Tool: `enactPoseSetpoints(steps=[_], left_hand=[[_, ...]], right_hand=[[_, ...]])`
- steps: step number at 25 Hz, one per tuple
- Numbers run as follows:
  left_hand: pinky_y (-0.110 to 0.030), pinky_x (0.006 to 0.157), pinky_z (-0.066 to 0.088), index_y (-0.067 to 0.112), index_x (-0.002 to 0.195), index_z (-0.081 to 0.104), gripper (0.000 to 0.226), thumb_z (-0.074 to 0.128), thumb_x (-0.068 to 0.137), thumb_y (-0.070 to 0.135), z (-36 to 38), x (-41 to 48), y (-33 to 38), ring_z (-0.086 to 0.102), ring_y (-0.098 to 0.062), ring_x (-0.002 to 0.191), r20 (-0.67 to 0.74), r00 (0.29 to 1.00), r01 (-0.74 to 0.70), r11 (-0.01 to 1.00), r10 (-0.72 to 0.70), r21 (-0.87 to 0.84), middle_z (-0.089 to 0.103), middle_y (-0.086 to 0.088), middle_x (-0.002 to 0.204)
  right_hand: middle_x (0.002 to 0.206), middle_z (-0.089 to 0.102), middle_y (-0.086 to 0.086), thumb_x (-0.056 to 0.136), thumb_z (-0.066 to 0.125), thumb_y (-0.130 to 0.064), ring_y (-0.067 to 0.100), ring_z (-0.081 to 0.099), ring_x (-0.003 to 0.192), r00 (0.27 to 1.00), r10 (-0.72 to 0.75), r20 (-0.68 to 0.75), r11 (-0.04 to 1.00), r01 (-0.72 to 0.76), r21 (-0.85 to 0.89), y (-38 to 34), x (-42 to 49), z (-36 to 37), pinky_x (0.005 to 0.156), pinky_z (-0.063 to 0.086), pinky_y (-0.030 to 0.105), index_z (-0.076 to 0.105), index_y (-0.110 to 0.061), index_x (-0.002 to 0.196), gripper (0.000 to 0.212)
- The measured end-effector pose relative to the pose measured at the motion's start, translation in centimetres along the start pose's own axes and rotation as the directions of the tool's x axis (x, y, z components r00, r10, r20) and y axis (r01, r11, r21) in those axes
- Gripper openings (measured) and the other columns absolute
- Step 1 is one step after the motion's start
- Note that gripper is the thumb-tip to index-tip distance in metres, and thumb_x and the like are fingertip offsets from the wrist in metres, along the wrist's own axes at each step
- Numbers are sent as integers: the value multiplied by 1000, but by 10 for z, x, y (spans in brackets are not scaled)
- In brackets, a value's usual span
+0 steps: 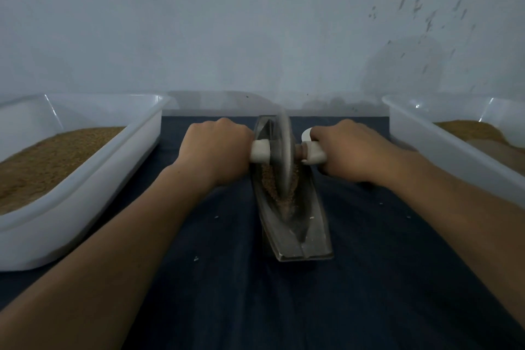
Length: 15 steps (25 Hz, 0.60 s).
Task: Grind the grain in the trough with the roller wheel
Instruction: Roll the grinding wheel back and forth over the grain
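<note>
Two hands I see clenched: my left hand [217, 150] wraps the left white handle [260, 150], my right hand [349, 150] the right one. One roller wheel [284, 148] stands upright in one metal trough [298, 236] on the dark cloth [369, 264], over the grain [268, 179]. Two white tubs [85, 207] flank it.

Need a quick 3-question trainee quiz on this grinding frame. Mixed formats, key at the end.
1. True or false: the left hand and the right hand both grip the roller wheel.
2. What lies in the left tray and the right tray? A) water B) brown grainy material C) metal parts
3. Fill in: the trough, with grain in it, rests on a dark ___.
Key: 1 true; 2 B; 3 cloth.
</note>
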State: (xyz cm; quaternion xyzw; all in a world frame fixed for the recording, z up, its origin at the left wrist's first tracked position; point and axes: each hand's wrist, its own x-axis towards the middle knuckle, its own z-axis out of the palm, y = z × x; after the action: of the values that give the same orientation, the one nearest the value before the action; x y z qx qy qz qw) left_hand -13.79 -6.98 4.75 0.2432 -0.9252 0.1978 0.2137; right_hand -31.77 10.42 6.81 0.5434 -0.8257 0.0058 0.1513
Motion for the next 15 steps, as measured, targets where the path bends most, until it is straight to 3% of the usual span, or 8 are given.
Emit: enactPoseSetpoints(steps=[4, 8, 10, 12, 13, 15], left_hand=[[-36, 61, 38, 30, 97, 63, 13, 60, 84, 34, 7, 19, -1, 61, -26, 76, 82, 992, 101, 994, -98, -42, 57, 2, 81], [-36, 62, 38, 33, 96, 61, 14, 61, 83, 36, -9, 11, -1, 59, -25, 75, 166, 985, 48, 997, -39, -52, 58, 2, 85], [-31, 56, 36, 37, 84, 55, 14, 63, 74, 44, -16, -5, -9, 48, -16, 61, 219, 975, -15, 998, 29, -69, 48, 10, 73], [-26, 50, 32, 39, 71, 48, 18, 62, 64, 50, -16, -16, -17, 41, -8, 54, 255, 965, -37, 993, 65, -112, 45, 13, 66], [-25, 48, 30, 39, 69, 48, 18, 61, 63, 50, -13, -15, -18, 40, -6, 52, 249, 966, -38, 993, 64, -108, 45, 13, 64], [-25, 49, 30, 37, 78, 56, 12, 61, 71, 46, -5, 0, -15, 44, -11, 54, 207, 978, -4, 998, 17, -68, 46, 12, 68]], right_hand=[[86, 56, 3, 83, 75, -39, 24, 53, 74, 997, -1, -83, 999, -3, -54, 1, 38, 0, 58, 39, 31, 56, -24, 88, 25], [78, 59, -4, 86, 68, -50, 18, 56, 67, 998, -4, 58, 1000, 4, -1, 1, 23, -4, 56, 46, 31, 55, -30, 76, 25], [64, 45, -12, 77, 68, -51, 7, 43, 51, 998, -26, -63, 999, 23, -47, 3, -7, 2, 44, 29, 24, 50, -33, 70, 27], [54, 24, -16, 61, 70, -50, -1, 18, 42, 965, -71, -253, 981, 22, -190, 1, -24, 7, 42, 10, 16, 47, -32, 63, 30], [53, 22, -16, 58, 69, -50, -1, 16, 41, 959, -69, -274, 975, 7, -220, 0, -24, 8, 43, 8, 14, 47, -32, 63, 30], [61, 44, -13, 69, 68, -47, 10, 39, 47, 985, 2, -174, 989, -27, -146, -2, -5, 10, 45, 24, 20, 54, -32, 72, 21]])
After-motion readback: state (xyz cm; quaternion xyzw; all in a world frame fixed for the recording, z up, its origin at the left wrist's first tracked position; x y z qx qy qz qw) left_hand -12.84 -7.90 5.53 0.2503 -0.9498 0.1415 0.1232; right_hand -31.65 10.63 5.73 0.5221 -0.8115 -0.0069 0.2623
